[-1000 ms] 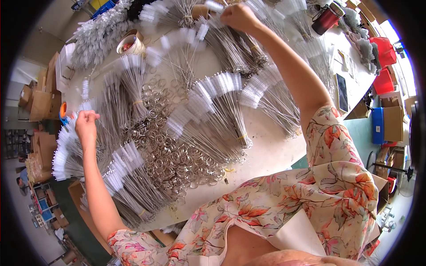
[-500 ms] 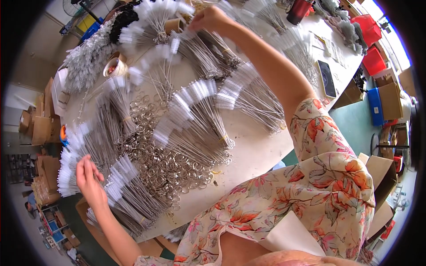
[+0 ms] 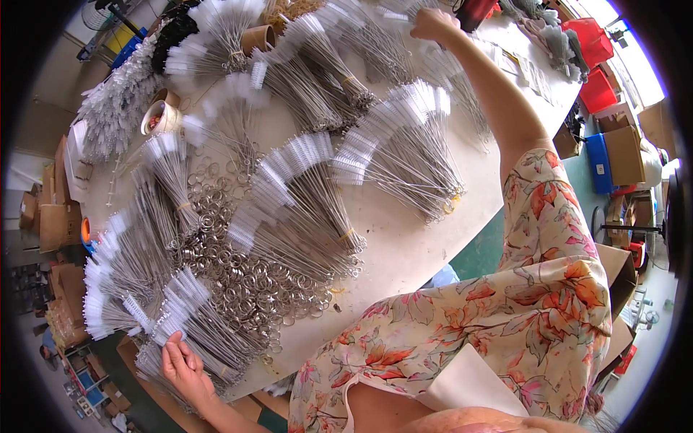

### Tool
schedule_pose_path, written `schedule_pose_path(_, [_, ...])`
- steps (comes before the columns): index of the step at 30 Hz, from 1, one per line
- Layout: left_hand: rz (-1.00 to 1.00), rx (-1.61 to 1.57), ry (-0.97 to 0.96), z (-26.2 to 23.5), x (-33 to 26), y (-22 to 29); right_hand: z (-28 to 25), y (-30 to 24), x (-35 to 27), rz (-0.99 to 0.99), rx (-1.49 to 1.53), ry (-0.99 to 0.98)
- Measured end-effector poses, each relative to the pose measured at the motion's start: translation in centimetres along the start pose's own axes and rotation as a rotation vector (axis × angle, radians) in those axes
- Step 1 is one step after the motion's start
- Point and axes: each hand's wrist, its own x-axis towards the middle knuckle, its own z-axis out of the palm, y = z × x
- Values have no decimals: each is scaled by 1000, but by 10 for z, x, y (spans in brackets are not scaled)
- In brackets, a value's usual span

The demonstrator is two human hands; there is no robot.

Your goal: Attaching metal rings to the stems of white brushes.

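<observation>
At the near left, my left hand (image 3: 184,366) has its fingers curled together beside the white bristle heads of a bundle of wire-handled tube brushes (image 3: 213,335). One brush head (image 3: 137,313) lies just beyond its fingertips; whether its wire runs into my grip is unclear. My right arm stretches to the far side of the table, where my right hand (image 3: 435,27) is closed close to some white-bristled brushes (image 3: 411,7). What its fingers hold, if anything, is hidden. Between the hands spread more brush bundles (image 3: 310,187) and a heap of metal split rings (image 3: 238,274).
The pale table (image 3: 404,238) carries a paper cup (image 3: 160,117), a cardboard tube (image 3: 258,39), grey-white tinsel-like strands (image 3: 119,108), orange scissor handles (image 3: 86,232) and a dark red cylinder (image 3: 475,13). Red bins (image 3: 588,41) and cardboard boxes (image 3: 642,155) stand at the right.
My right hand has moved right along the far side, away from the cardboard tube. My left hand has come nearer and right, its fingers now curled by the near brush bundle. The view has shifted slightly.
</observation>
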Motion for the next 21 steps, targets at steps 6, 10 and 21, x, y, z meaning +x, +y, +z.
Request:
schedule_pose_path(6, [1, -58, -40, 16, 5, -5, 23, -3, -30, 189, 17, -84])
schedule_pose_path(10, [50, -70, -110, 18, 0, -7, 23, 7, -14, 291, 39, -162])
schedule_pose_path(21, [266, -196, -166, 25, -13, -20, -55, -8, -75, -209, 600, 1017])
